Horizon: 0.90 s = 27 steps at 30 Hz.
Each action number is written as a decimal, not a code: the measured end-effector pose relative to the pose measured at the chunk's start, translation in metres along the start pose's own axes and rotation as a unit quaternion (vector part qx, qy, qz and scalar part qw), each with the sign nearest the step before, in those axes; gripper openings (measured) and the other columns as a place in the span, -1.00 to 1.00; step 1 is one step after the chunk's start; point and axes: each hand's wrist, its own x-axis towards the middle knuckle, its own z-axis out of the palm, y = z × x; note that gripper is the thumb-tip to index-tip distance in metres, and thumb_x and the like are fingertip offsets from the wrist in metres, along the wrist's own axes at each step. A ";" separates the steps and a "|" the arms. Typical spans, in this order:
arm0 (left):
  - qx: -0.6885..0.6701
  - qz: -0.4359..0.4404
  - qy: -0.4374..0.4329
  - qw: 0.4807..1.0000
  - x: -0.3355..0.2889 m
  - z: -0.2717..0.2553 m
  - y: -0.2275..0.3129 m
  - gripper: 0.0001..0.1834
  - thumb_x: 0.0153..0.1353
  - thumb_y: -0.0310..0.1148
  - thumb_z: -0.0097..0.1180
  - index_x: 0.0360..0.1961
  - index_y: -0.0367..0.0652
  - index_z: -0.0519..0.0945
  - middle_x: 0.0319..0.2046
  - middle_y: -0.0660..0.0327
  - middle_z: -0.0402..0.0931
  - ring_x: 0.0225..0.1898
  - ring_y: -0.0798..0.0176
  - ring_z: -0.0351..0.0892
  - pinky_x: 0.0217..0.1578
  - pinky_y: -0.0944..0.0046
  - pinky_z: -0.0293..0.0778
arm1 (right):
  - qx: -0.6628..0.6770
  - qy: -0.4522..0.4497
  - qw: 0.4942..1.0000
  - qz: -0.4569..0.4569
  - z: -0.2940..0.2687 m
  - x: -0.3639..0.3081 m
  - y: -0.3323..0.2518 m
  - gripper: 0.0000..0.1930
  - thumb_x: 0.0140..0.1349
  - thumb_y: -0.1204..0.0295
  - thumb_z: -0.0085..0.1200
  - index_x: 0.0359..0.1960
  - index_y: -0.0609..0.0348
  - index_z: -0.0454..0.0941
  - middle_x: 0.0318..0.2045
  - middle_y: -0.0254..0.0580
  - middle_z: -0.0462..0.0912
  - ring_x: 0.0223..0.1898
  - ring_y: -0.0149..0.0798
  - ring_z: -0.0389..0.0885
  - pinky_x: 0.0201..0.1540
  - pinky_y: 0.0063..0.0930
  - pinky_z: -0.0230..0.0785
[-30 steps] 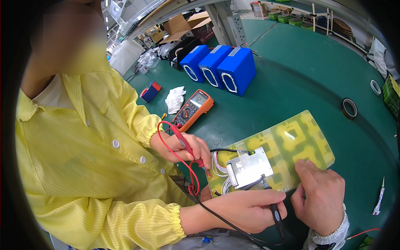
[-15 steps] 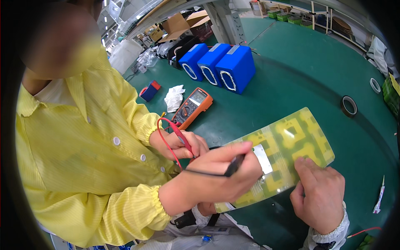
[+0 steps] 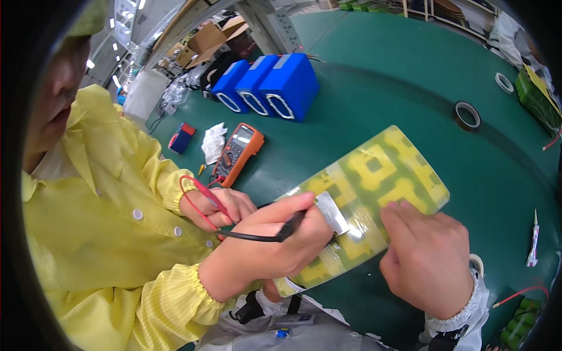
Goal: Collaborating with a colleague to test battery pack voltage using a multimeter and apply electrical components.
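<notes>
A flat rectangular panel (image 3: pixel 404 164), translucent green with yellow patches, lies slanted in front of me. My right hand (image 3: pixel 430 257) rests its fore and middle fingertips on the panel's near right part, other fingers bent, thumb beyond the edge. Of my left hand (image 3: pixel 271 291) only a bit shows at the panel's lower left corner; a co-worker's arm hides its fingers. The co-worker's right hand (image 3: pixel 275 234) holds a black test probe (image 3: pixel 291 226) over the panel, beside a silver plate (image 3: pixel 332 213). Their left hand (image 3: pixel 225 205) holds a red probe (image 3: pixel 212 199).
An orange multimeter (image 3: pixel 237 153) lies beyond the co-worker's hands, near a crumpled white tissue (image 3: pixel 214 143). Three blue box-shaped packs (image 3: pixel 293 88) stand farther back. To the right lie a dark tape roll (image 3: pixel 467 116), a white tube (image 3: pixel 533 240) and green cells (image 3: pixel 521 324).
My view has shifted, so the table things sit farther left. My right hand stays on the panel. The co-worker's black-probe hand remains over the panel beside the silver plate.
</notes>
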 end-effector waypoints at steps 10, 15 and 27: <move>-0.142 -0.040 0.011 0.989 0.008 0.002 -0.002 -0.77 0.38 -0.32 0.22 -0.42 -0.15 0.53 -0.47 0.32 0.43 -0.40 0.36 0.50 -0.36 0.34 0.43 | 0.001 0.007 1.000 0.008 -0.004 -0.001 -0.006 -0.55 -0.18 0.60 0.15 -0.11 0.33 0.61 -0.21 0.08 0.73 -0.46 -0.02 0.68 -0.37 -0.24 0.46; -0.149 -0.044 0.036 0.987 0.006 0.002 -0.006 -0.79 0.29 -0.56 0.21 -0.49 -0.17 0.50 -0.44 0.37 0.37 -0.32 0.41 0.46 -0.22 0.39 0.42 | 0.007 -0.007 1.000 0.015 -0.006 0.000 -0.008 -0.56 -0.16 0.61 0.15 -0.11 0.33 0.60 -0.22 0.13 0.72 -0.46 0.01 0.67 -0.37 -0.21 0.46; -0.104 0.001 0.019 0.994 0.012 0.002 -0.001 -0.73 0.40 -0.20 0.21 -0.33 -0.16 0.51 -0.52 0.33 0.43 -0.49 0.36 0.49 -0.46 0.32 0.40 | 0.007 0.012 1.000 0.002 -0.004 0.000 -0.007 -0.57 -0.14 0.61 0.15 -0.11 0.35 0.59 -0.22 0.19 0.73 -0.43 0.03 0.69 -0.34 -0.19 0.48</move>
